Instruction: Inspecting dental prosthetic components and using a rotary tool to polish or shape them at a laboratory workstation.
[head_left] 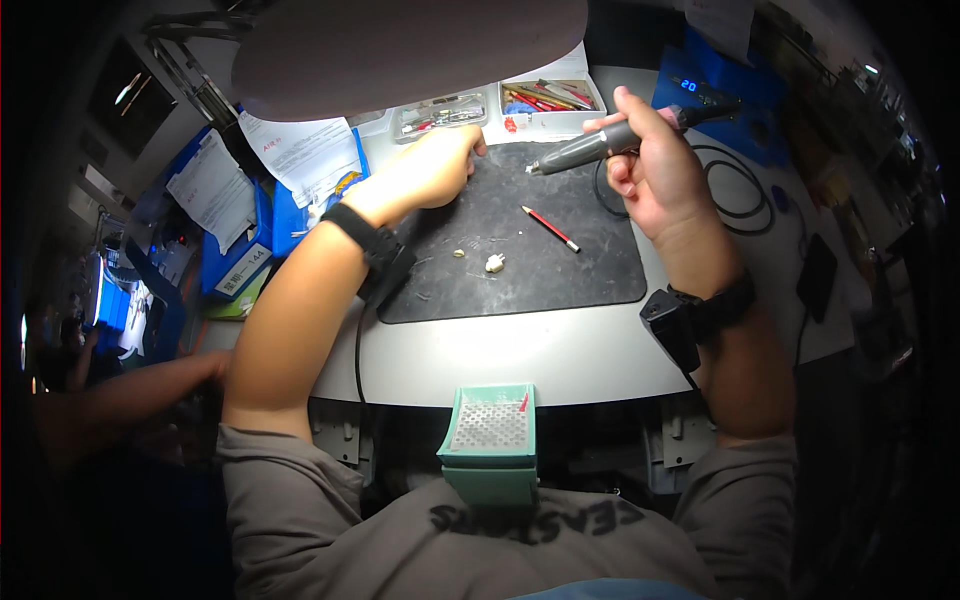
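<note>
My right hand [662,170] is closed around a grey rotary handpiece [590,148], raised over the far right of a dark mat [590,275]. The handpiece tip points left, with a small pale bit in it. At the mat's far left edge, just in front of a clear plastic case [440,115] of small tools, is my left hand [448,165]. Its fingers curl downward, and whatever they hold, if anything, is hidden. On the mat lie a red pencil [550,229], a cream-coloured tooth-like piece [495,263] and a smaller cream piece [459,253].
A white box [550,95] of pencils and tools stands at the back. Blue trays [290,225] with papers are at left. At right are a blue control unit [720,125] and a coiled black cable [745,210]. A lamp [410,55] hangs above; a green box [490,470] sits at the front edge.
</note>
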